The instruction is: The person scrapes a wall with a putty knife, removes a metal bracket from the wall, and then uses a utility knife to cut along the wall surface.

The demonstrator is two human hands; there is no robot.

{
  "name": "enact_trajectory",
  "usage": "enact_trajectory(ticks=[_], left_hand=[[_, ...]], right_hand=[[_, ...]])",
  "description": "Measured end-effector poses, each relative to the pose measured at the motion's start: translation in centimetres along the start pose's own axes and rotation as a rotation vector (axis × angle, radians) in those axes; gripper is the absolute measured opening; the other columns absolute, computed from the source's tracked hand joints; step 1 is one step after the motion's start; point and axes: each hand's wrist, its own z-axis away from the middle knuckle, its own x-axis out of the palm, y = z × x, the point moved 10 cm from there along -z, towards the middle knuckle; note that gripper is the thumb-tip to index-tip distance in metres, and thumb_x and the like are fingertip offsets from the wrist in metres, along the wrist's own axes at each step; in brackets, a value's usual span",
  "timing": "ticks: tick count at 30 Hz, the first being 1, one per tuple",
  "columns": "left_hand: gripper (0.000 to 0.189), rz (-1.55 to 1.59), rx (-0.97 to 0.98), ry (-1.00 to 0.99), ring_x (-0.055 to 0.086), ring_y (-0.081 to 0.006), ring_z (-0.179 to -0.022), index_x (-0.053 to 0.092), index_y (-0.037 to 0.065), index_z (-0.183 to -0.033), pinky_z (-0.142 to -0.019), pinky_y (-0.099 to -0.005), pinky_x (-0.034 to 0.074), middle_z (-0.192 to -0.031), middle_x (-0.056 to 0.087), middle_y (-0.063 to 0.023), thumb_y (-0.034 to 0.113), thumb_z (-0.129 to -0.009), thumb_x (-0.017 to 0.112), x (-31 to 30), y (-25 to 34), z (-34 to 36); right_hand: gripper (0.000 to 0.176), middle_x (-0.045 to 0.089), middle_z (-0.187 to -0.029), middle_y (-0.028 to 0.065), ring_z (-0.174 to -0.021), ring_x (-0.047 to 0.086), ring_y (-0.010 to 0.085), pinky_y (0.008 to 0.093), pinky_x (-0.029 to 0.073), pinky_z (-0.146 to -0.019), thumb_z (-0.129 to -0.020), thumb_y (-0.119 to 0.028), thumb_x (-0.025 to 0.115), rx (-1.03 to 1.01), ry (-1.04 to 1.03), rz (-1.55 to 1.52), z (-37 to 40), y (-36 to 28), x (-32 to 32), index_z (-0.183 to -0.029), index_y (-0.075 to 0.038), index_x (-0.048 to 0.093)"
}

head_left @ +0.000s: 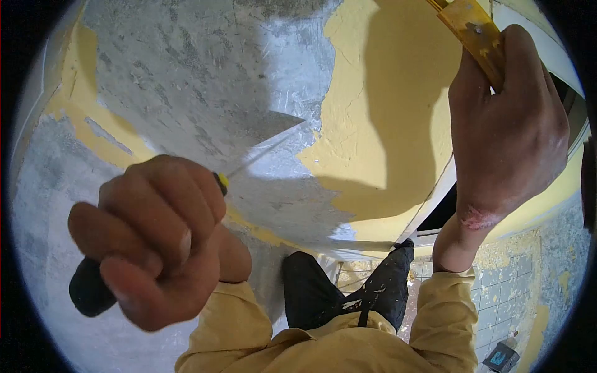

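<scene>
My left hand [155, 230] is closed around a screwdriver, whose black handle end [92, 287] sticks out below the fist. A yellow collar shows at the upper side, and the thin shaft [264, 151] points up and right toward the patchy wall [205, 81]. At upper right, my right hand [510, 124] is wrapped round a flat yellow tool [476, 31] with a screw head on its worn face. The tool's far end runs out of view at the top edge. Yellow paint [348, 105] borders the bare grey area in front of me.
A dark opening with a pale frame [423, 233] lies beside and below my right arm. Paint flakes litter the tiled floor [507, 292]. A dark box-like object with blue markings [501, 357] sits on the floor at lower right. My legs [373, 289] stand close to the wall.
</scene>
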Motion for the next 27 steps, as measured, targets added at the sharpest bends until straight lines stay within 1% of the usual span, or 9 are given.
enact_trajectory(ticks=[1,2,5,6,11,17,20,22,27], left_hand=[[0.02,0.026,0.076,0.056,0.028,-0.0073,-0.037,0.034,0.011,-0.071,-0.034,-0.0214,0.024,-0.052,0.033,0.0,0.023,-0.087,0.04,-0.3,0.7,0.1],[0.021,-0.261,-0.027,-0.025,0.031,-0.0069,-0.038,0.034,0.01,-0.07,-0.033,-0.0217,0.024,-0.051,0.035,-0.0004,0.023,-0.086,0.041,1.6,-0.8,-0.1],[0.021,-0.014,-0.036,-0.135,0.033,-0.007,-0.038,0.034,0.011,-0.068,-0.032,-0.0225,0.025,-0.049,0.035,-0.0004,0.021,-0.084,0.043,2.8,-1.1,-0.3],[0.022,-0.029,0.092,-0.187,0.032,-0.0065,-0.037,0.034,0.011,-0.067,-0.032,-0.0223,0.026,-0.049,0.034,0.0007,0.019,-0.085,0.044,2.9,0.0,-0.2],[0.025,-0.083,0.025,-0.119,0.032,-0.0068,-0.037,0.034,0.012,-0.067,-0.033,-0.0214,0.025,-0.052,0.036,0.0005,0.022,-0.087,0.045,3.1,-0.4,0.1],[0.025,-0.093,0.032,-0.171,0.032,-0.0077,-0.038,0.034,0.012,-0.069,-0.033,-0.0214,0.025,-0.052,0.037,0.0003,0.023,-0.088,0.045,3.3,-0.2,-0.1],[0.024,-0.116,-0.002,-0.286,0.032,-0.008,-0.038,0.035,0.011,-0.07,-0.034,-0.0217,0.027,-0.053,0.037,0.0003,0.023,-0.089,0.044,3.9,-0.1,-0.6],[0.024,-0.065,-0.111,-0.421,0.032,-0.008,-0.038,0.035,0.011,-0.071,-0.034,-0.0221,0.027,-0.053,0.037,0.0,0.023,-0.09,0.043,4.4,-1.2,-1.2],[0.024,-0.015,-0.079,-0.205,0.03,-0.0064,-0.037,0.037,0.01,-0.07,-0.032,-0.0209,0.024,-0.053,0.037,-0.0006,0.022,-0.09,0.042,1.9,-3.3,-1.1]], right_hand=[[0.017,0.061,-0.066,0.0029,-0.058,0.061,0.0214,0.0332,0.045,-0.048,-0.075,-0.026,0.066,0.002,0.031,-0.012,0.0,0.0,-0.3,-0.077,-0.013,0.057],[0.017,0.061,-0.066,0.0029,-0.058,0.061,0.0214,0.0332,0.045,-0.048,-0.075,-0.026,0.066,0.0,0.027,-0.012,0.0,0.0,-0.4,-0.077,-0.013,0.057],[0.016,0.062,-0.068,0.0024,-0.058,0.062,0.0201,0.032,0.046,-0.048,-0.075,-0.026,0.066,-0.023,-0.007,0.048,-0.1,-0.4,-0.2,-0.077,-0.013,0.057],[0.016,0.062,-0.068,0.0022,-0.058,0.062,0.0197,0.0319,0.047,-0.048,-0.075,-0.026,0.066,-0.012,-0.013,0.037,0.0,-0.3,-0.1,-0.077,-0.013,0.057],[0.015,0.06,-0.065,0.0022,-0.056,0.061,0.0197,0.0323,0.046,-0.048,-0.076,-0.024,0.065,-0.033,-0.001,-0.043,0.0,-0.2,-0.2,-0.077,-0.012,0.056],[0.014,0.06,-0.064,0.0022,-0.056,0.06,0.0197,0.0323,0.046,-0.048,-0.076,-0.023,0.065,-0.033,-0.008,-0.057,0.1,-0.2,-0.3,-0.076,-0.012,0.056],[0.014,0.06,-0.064,0.0022,-0.056,0.06,0.0197,0.0323,0.046,-0.048,-0.076,-0.023,0.065,-0.041,-0.011,-0.053,0.0,0.0,-0.5,-0.076,-0.012,0.056],[0.014,0.059,-0.064,0.0022,-0.056,0.06,0.0197,0.0323,0.046,-0.048,-0.075,-0.023,0.065,-0.044,-0.008,-0.053,-0.1,0.1,-0.7,-0.076,-0.012,0.056],[0.013,0.059,-0.063,0.0022,-0.056,0.06,0.0197,0.0323,0.045,-0.048,-0.075,-0.022,0.065,-0.056,-0.005,-0.049,-0.4,0.1,-0.9,-0.076,-0.012,0.056]])
